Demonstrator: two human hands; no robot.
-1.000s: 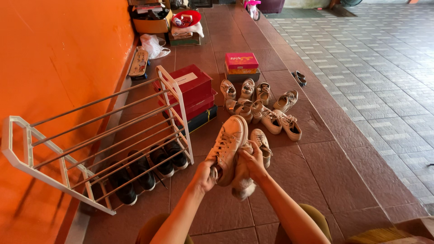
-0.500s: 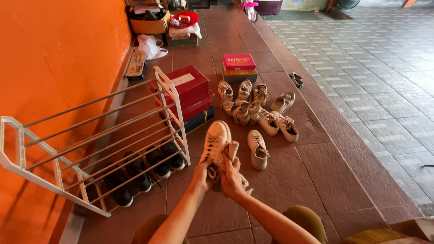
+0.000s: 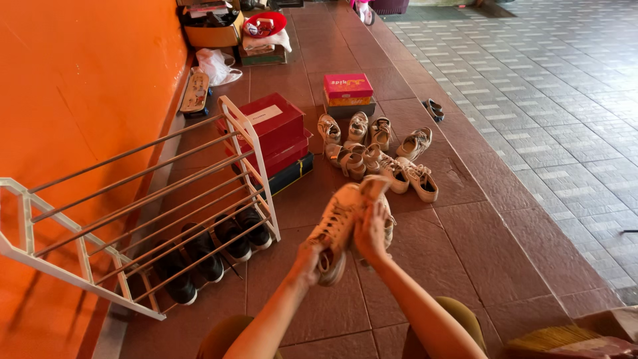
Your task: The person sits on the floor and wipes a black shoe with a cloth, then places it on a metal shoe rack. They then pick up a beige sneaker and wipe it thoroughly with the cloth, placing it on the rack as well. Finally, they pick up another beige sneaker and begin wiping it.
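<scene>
While both hands grip one pale sneaker (image 3: 340,223) in the air in front of the shoe rack (image 3: 133,219), most of the work looks undone. The left hand (image 3: 310,256) closes around the heel end; the right hand (image 3: 371,233) presses against its side, with what may be a cloth, though blur hides it. On the rack's bottom level sit only black shoes (image 3: 212,249). Beyond the rack's far end, a cluster of light shoes (image 3: 379,156) lies loose on the floor (image 3: 465,252) beside red boxes (image 3: 269,129), apparently waiting their turn.
</scene>
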